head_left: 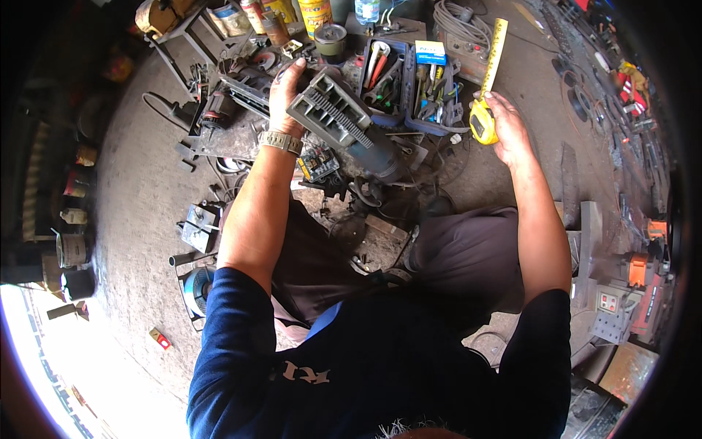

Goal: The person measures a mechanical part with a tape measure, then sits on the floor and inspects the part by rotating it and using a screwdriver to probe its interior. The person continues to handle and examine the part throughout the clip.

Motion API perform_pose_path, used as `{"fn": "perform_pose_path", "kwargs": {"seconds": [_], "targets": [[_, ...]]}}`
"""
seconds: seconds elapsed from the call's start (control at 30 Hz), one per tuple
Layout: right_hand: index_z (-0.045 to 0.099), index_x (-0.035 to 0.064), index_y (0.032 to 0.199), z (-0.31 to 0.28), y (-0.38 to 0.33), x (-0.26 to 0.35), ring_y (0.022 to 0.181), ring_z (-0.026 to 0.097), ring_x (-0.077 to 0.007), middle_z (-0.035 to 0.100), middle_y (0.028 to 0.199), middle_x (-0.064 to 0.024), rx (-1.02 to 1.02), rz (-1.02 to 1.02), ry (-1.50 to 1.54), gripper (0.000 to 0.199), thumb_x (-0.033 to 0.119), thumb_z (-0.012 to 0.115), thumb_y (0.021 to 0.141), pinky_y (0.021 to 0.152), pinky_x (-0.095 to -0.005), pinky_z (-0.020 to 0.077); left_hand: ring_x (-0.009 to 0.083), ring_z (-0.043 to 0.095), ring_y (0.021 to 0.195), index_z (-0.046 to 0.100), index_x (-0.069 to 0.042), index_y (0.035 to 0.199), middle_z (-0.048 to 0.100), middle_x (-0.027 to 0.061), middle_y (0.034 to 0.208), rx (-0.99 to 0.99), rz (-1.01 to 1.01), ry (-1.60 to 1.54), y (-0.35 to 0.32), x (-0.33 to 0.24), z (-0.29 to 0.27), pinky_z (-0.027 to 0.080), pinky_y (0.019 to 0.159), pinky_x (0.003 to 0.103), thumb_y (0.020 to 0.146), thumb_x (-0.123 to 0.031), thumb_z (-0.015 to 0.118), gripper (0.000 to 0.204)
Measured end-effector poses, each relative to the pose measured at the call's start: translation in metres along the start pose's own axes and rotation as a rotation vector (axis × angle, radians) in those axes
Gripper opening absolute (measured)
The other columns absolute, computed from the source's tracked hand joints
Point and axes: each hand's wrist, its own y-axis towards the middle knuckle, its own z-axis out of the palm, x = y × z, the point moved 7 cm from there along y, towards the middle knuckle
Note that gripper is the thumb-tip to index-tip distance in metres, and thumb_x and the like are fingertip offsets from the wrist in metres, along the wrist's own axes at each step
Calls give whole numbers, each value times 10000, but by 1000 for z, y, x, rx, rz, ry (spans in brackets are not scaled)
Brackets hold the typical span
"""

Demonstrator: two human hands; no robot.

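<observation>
Raised on the right, my right hand (508, 126) is closed round a yellow tape measure (482, 121). Its yellow blade (495, 58) is drawn out and points up and away. My left hand (284, 99), wearing a metal watch, is against the left side of a grey metal machine part with a toothed rack (329, 110). The thumb points up; the other fingers are mostly hidden, and the hand appears to grip the part's edge. A dark cylindrical motor body (380, 157) joins the part on its lower right. The tape and the part are well apart.
Beyond the part sit dark tool trays (401, 110) with pliers and screwdrivers, a small blue and yellow box (430, 53) and a coiled cable (462, 29). An angle grinder (214, 113) lies to the left. Loose parts and wires litter the floor between my knees.
</observation>
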Motion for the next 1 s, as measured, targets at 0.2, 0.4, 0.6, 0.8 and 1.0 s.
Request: {"fn": "perform_pose_path", "kwargs": {"seconds": [0.2,0.4,0.6,0.8,1.0], "targets": [[707,51,1214,-12,4,-11,947,692,-144,738,1067,-73,-13,-9,-124,292,294,621,1076,824,-292,551,247,743,829,687,-12,1041,758,133,968,15,26,84,-9,-5,22,624,811,387,979,-266,710,262],[711,50,1197,-23,8,-17,921,680,-130,732,1031,-56,-49,15,-113,276,280,615,1079,820,-288,545,124,673,699,704,-43,927,730,49,820,60,106,236,-20,2,52,548,678,282,956,-191,760,161],[706,47,1207,-27,8,-18,931,680,-126,732,1039,-49,-86,-2,-150,282,281,623,1073,834,-284,540,88,660,679,730,-10,964,741,46,805,205,235,364,-52,-14,98,523,643,250,932,-136,797,147],[702,51,1225,-25,5,-18,940,676,-124,726,1043,-37,-93,4,-215,302,301,632,1070,843,-279,528,57,625,678,731,-12,904,732,17,792,119,376,466,-66,-44,97,502,648,236,915,-156,820,171],[694,22,1249,-15,5,-20,988,640,-112,723,1107,-34,-63,31,-243,335,297,631,1069,888,-276,502,35,616,697,725,3,901,722,1,791,21,413,565,-75,-44,100,502,629,217,893,-167,844,208]]}}
